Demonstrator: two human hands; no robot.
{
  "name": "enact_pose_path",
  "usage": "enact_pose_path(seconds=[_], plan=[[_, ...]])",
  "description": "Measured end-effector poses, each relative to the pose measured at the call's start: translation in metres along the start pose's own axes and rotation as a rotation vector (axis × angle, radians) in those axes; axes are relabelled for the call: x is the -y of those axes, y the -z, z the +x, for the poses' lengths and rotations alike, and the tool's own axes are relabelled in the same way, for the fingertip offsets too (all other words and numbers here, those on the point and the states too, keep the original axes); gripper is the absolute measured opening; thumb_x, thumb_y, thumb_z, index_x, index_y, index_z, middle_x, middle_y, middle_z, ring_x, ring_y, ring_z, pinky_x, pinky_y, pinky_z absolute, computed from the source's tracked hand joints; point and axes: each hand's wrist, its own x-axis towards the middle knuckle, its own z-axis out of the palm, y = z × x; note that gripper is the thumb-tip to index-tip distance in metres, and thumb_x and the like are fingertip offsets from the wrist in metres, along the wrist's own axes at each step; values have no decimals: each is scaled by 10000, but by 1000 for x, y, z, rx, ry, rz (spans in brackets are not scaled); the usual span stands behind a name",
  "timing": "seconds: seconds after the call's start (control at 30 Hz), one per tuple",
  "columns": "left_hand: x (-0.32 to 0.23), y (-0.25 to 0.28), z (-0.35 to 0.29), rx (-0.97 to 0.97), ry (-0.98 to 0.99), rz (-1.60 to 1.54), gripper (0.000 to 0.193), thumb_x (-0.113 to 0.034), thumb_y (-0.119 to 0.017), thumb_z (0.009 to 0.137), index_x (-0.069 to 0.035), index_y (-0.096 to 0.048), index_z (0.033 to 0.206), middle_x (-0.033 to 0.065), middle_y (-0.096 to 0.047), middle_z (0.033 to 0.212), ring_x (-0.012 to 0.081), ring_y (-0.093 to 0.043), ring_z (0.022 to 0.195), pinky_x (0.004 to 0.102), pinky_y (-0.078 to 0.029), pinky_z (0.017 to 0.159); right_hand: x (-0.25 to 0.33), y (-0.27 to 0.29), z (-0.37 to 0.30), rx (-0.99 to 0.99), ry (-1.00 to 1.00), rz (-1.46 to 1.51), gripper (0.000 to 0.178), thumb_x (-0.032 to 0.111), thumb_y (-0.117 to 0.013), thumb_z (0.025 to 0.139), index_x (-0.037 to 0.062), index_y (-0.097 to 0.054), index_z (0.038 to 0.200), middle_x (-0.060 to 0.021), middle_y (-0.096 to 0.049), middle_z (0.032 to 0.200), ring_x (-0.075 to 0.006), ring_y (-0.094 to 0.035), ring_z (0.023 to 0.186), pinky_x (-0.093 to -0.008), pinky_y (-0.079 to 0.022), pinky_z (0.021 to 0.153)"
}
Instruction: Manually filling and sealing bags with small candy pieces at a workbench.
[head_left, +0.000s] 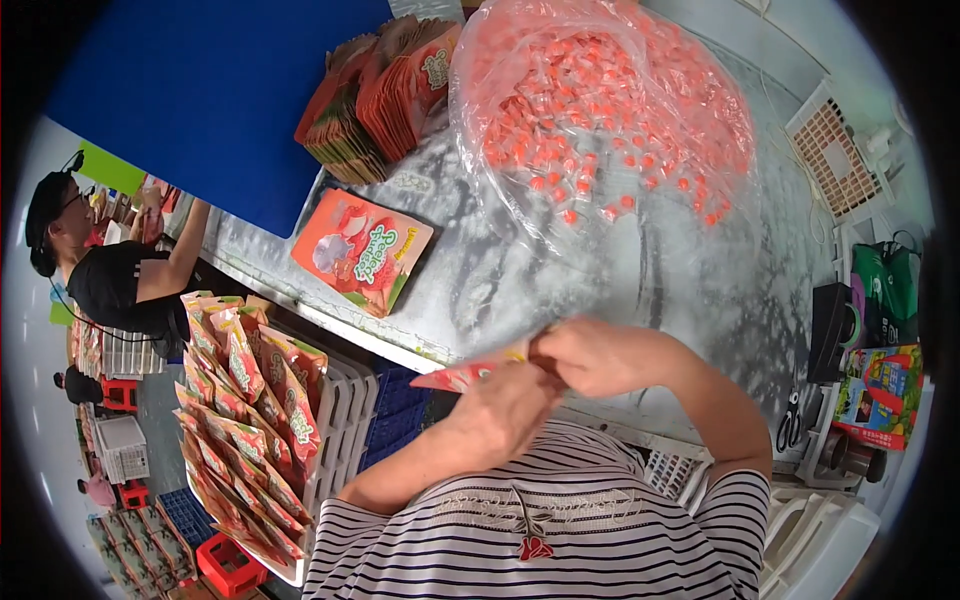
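Note:
Close in front of my body, a red printed pouch (462, 375) is held near the table's front edge. My left hand (500, 415) is closed around it, and its red end sticks out to the left past my knuckles. Fingers of my right hand (598, 358) pinch together at the pouch's other end, touching my left hand. Most of the pouch is hidden by my hands. A similar red pouch (362, 250) lies flat on the table to the left. Farther off, a large clear plastic bag (475, 75) spreads open with many small red-orange wrapped pieces (575, 75) inside.
Stacked flat pouches (405, 90) stand at the back beside a blue panel (200, 90). Left of the table, a white crate (345, 420) holds filled pouches (245, 400). A co-worker (115, 260) stands beyond. Scissors (790, 422) and a beige basket (835, 155) are at right.

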Motion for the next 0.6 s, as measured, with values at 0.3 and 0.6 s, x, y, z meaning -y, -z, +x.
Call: enact_pose_path(seconds=[0.3,0.6], plan=[[-14,7,10,-147,25,-7,218,10,-717,753,21,-622,949,150,-607,937,279,-634,761,347,-526,659,16,-12,-29,-144,67,-398,149,85,-589,788,-46,-609,855,-206,-653,849,-361,-638,803,-441,-509,669],[41,21,7,251,387,-790,817,-335,-738,817,-10,-320,1439,192,-395,1439,330,-459,1265,424,-422,995,17,-22,-56,-285,271,-381,102,16,-537,781,-22,-587,862,-152,-616,861,-323,-618,867,-423,-490,780]])
